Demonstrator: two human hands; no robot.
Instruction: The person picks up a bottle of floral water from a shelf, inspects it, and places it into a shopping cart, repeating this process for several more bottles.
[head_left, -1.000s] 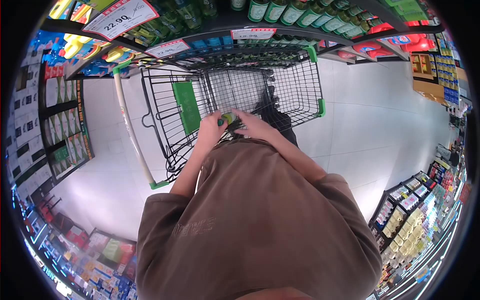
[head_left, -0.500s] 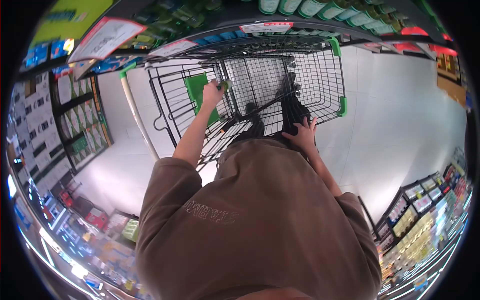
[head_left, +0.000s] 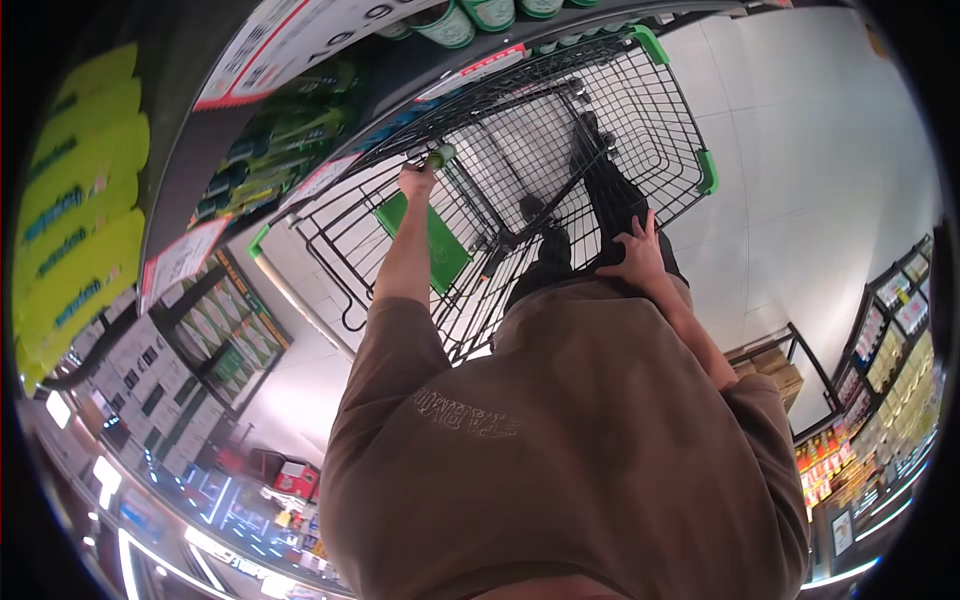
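The left hand (head_left: 416, 180), at the frame's upper middle, was gripping a green bottle (head_left: 440, 157) beside the cart (head_left: 707, 172). A loose grip could have dropped it, or a careless swing might have knocked it on the shelf (head_left: 510, 42). The right hand (head_left: 643, 258) was spread, right of centre (touching the trousers (head_left: 618, 200) or not, I couldn't tell). Fingers hid part of the bottle; the shelf's top was cut off.

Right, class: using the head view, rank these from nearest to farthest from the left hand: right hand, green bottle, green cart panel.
1. Green bottle: gripped in the left hand.
2. Green cart panel: lower in the picture than that hand.
3. Right hand: well over to the right.
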